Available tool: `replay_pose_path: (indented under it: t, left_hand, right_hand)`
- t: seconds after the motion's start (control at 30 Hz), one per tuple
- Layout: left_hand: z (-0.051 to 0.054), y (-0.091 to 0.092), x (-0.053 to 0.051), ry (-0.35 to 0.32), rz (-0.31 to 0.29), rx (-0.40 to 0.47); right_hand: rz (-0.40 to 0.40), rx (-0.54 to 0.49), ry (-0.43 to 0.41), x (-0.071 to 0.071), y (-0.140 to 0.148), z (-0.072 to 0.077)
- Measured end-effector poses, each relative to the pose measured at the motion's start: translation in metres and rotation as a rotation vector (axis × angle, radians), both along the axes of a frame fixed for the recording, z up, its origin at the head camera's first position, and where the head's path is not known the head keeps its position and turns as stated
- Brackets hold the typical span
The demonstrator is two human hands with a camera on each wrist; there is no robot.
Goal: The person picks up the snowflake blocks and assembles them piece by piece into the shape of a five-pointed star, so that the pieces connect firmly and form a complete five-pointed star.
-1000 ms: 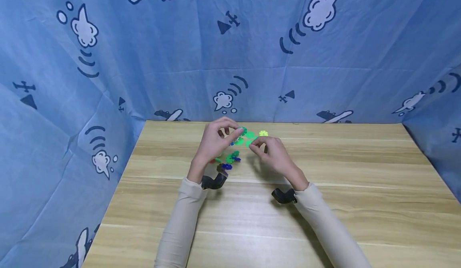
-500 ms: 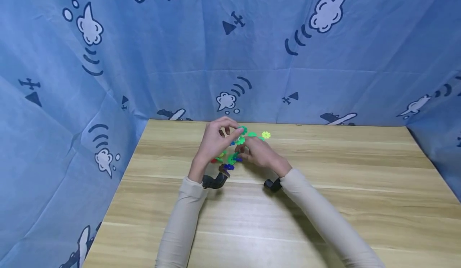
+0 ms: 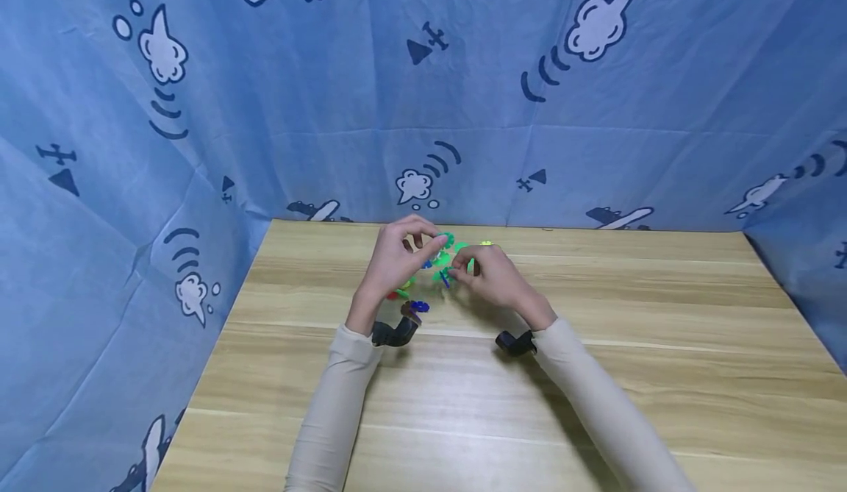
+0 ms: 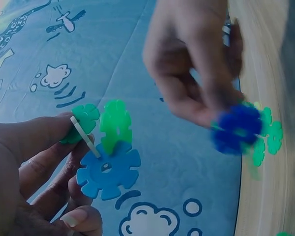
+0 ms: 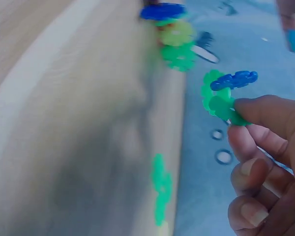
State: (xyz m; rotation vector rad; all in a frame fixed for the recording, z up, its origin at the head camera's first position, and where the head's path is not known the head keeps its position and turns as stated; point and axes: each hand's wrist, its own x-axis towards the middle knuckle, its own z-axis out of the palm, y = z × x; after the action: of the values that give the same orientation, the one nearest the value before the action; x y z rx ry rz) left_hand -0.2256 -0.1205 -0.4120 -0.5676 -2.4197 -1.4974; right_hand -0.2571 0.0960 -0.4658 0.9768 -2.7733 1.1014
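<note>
My left hand pinches a cluster of joined plastic snowflake discs. In the left wrist view it has a green disc by the thumb, a white disc seen edge-on, a light blue disc and a bright green disc. My right hand is just to the right of that cluster. Between its thumb and finger it pinches joined green discs with a dark blue disc slotted in. The two assemblies are apart. Blur hides some detail of the right one in the left wrist view.
Loose snowflake discs lie on the wooden table: a blue disc, a red disc, and green discs at the back. A yellow disc is partly behind my right hand. A blue patterned curtain borders the table.
My right hand has reached left to the loose discs, picked up the joined green and blue snowflake discs, and come back a little right. My left hand has stayed still.
</note>
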Motion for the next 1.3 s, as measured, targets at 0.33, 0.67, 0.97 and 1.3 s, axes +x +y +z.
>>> replay_pose_path:
  t: [0.33,0.67,0.97,1.3]
  left_hand:
    - [-0.001,0.002,0.001,-0.008,-0.022,-0.015]
    - [-0.002,0.010,0.002,-0.038,-0.056,-0.044]
    - [-0.006,0.016,0.002,0.003,-0.096,-0.061]
    - [-0.003,0.022,0.005,0.100,-0.075,-0.232]
  right_hand:
    - [-0.267,-0.305,-0.003,0.013,0.025,0.032]
    - [-0.273,-0.714,-0.198,0.017,0.036,0.036]
    - [-0.287,-0.854,-0.232,0.017,0.038,0.034]
    - [-0.375,-0.744,-0.126,0.019,0.036,0.035]
